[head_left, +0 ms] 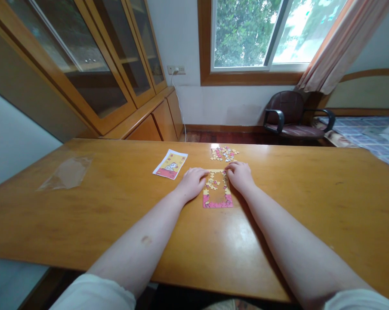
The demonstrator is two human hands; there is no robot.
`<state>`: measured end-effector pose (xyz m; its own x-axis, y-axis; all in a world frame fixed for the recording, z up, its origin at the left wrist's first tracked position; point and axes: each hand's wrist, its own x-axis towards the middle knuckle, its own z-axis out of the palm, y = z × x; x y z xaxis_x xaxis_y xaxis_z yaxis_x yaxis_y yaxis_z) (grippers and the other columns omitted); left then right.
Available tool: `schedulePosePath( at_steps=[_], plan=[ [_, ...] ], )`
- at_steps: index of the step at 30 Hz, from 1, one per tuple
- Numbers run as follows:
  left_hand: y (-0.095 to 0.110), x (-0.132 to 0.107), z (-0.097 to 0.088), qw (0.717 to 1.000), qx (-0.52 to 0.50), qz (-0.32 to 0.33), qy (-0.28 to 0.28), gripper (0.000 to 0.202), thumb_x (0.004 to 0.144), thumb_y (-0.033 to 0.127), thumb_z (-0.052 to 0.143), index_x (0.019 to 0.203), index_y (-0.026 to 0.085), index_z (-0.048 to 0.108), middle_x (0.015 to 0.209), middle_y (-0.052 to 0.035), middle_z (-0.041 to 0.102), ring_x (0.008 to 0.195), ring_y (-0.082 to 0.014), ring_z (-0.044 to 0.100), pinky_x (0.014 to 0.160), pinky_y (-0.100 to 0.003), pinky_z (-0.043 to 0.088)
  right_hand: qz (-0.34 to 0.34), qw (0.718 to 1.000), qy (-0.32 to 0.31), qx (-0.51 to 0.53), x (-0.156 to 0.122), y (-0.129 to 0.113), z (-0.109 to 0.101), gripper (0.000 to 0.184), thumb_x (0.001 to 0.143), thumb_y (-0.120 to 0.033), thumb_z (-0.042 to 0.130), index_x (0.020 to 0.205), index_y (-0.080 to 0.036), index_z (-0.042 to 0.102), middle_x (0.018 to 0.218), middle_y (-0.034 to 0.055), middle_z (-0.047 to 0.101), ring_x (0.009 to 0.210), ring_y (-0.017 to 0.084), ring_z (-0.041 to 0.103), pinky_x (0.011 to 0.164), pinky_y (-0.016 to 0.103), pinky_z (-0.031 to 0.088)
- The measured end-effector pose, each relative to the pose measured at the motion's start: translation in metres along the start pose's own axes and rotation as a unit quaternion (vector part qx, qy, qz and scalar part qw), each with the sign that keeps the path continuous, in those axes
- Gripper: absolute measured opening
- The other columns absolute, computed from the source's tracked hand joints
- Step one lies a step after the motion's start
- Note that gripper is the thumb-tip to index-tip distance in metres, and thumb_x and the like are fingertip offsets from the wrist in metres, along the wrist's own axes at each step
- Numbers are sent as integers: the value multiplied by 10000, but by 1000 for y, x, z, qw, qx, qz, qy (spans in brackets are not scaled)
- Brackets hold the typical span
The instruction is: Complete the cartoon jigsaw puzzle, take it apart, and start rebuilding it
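Note:
A partly built jigsaw puzzle (217, 199) with a yellow and pink border lies on the wooden table (117, 215); its middle is bare. My left hand (192, 181) rests at the puzzle's upper left edge, fingers curled down onto the pieces. My right hand (240, 174) rests at the upper right corner, fingers bent and pressing on the top edge. A heap of loose puzzle pieces (223, 153) lies just beyond both hands. What the fingertips hold, if anything, is hidden.
A picture card (170, 164) showing the puzzle's image lies left of the hands. A clear plastic bag (67, 173) lies at the far left. Behind the table stand a glass-door cabinet (94, 73), a dark armchair (289, 116) and a bed (368, 133).

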<state>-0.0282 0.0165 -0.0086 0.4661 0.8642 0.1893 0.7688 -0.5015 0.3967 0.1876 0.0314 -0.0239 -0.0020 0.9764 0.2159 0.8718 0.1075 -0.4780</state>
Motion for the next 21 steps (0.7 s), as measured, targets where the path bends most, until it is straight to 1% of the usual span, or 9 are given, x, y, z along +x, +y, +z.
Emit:
schedulePosePath(
  at_steps=[4, 7, 11, 14, 17, 21],
  plan=[
    [-1, 2, 0, 999, -32, -7, 16, 262, 837, 174, 436, 956, 190, 669, 1016, -37, 685, 1001, -187, 575, 942, -323, 432, -6, 1000, -1, 11, 0, -1, 0, 256, 805, -214, 483, 840, -237, 735, 1077, 50, 668, 1062, 245, 535, 1040, 457, 276],
    [-4, 4, 1, 999, -41, -6, 14, 228, 844, 217, 457, 906, 197, 675, 975, -38, 684, 968, -196, 578, 910, -332, 443, -19, 1000, -1, 15, 0, -1, 1, 237, 807, -213, 496, 844, -230, 729, 1081, 47, 669, 1067, 245, 536, 1037, 461, 275],
    [-9, 6, 3, 999, -30, -9, 24, 220, 862, 264, 477, 872, 195, 685, 930, -46, 681, 940, -214, 569, 894, -360, 436, -45, 999, -1, 22, 0, 0, 3, 216, 814, -207, 508, 836, -215, 723, 1063, 46, 675, 1064, 230, 545, 1001, 420, 315],
    [-10, 6, 3, 999, -20, -18, 41, 210, 859, 253, 488, 874, 199, 690, 931, -48, 678, 947, -216, 560, 893, -364, 427, -54, 998, 0, 34, -1, -1, 3, 208, 825, -213, 511, 839, -221, 719, 1073, 46, 671, 1081, 226, 541, 1022, 426, 290],
    [-9, 5, 3, 999, -15, -21, 37, 220, 870, 275, 484, 866, 197, 690, 919, -51, 678, 934, -216, 558, 875, -361, 428, -65, 997, -5, 37, -1, -2, 3, 210, 834, -213, 505, 834, -223, 714, 1066, 47, 671, 1075, 226, 543, 1036, 442, 269],
    [-6, 5, 1, 999, -15, -30, 33, 249, 885, 311, 470, 857, 194, 688, 898, -53, 675, 915, -214, 559, 862, -357, 434, -83, 996, -8, 36, -1, -2, 3, 204, 838, -218, 508, 811, -209, 710, 1014, 55, 683, 1017, 220, 560, 990, 415, 317]
  ],
)
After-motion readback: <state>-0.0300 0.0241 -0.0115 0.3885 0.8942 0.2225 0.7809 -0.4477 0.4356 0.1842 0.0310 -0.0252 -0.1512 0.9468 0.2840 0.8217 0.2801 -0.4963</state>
